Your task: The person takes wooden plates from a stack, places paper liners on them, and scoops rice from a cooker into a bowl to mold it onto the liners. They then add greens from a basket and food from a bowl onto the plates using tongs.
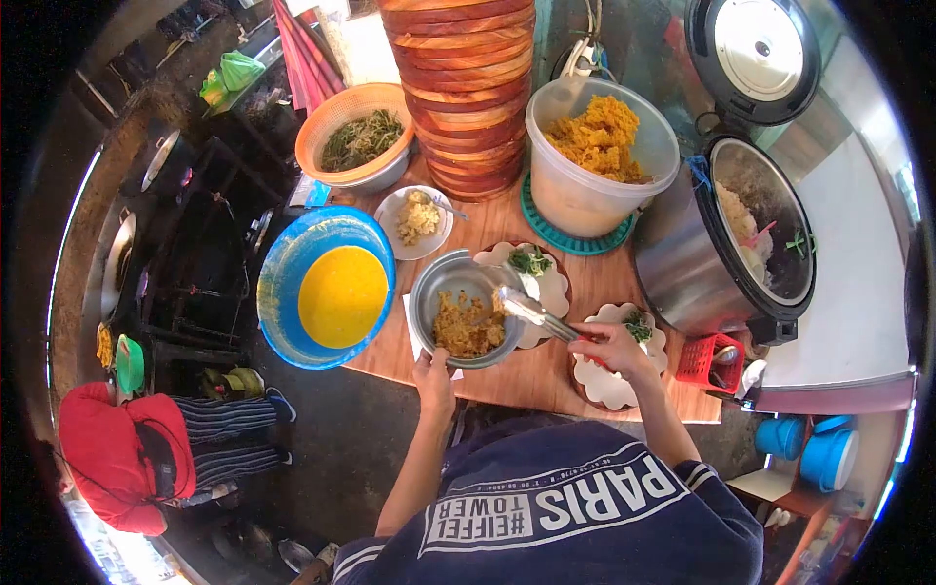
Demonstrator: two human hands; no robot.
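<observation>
My left hand (435, 378) grips the near rim of a grey metal bowl (419, 302), which is tilted a little. Inside it lies a brownish-yellow shredded food (466, 324). My right hand (618, 353) is closed around the handle of metal tongs (536, 314), whose tips reach over the bowl's right side with a bit of the food at them. Partly behind the bowl is a scalloped white plate (556, 291) with green leaves (529, 260). Below my right wrist, a second scalloped plate (609, 388) also carries greens (639, 327).
A blue basin (278, 327) of yellow liquid and a white plate (387, 210) of pale food stand left. Behind are an orange colander (310, 136), stacked wooden rings (468, 97) and a white bucket (585, 200). An open rice cooker (682, 244) and red basket (697, 363) are right; a person (117, 448) bends left.
</observation>
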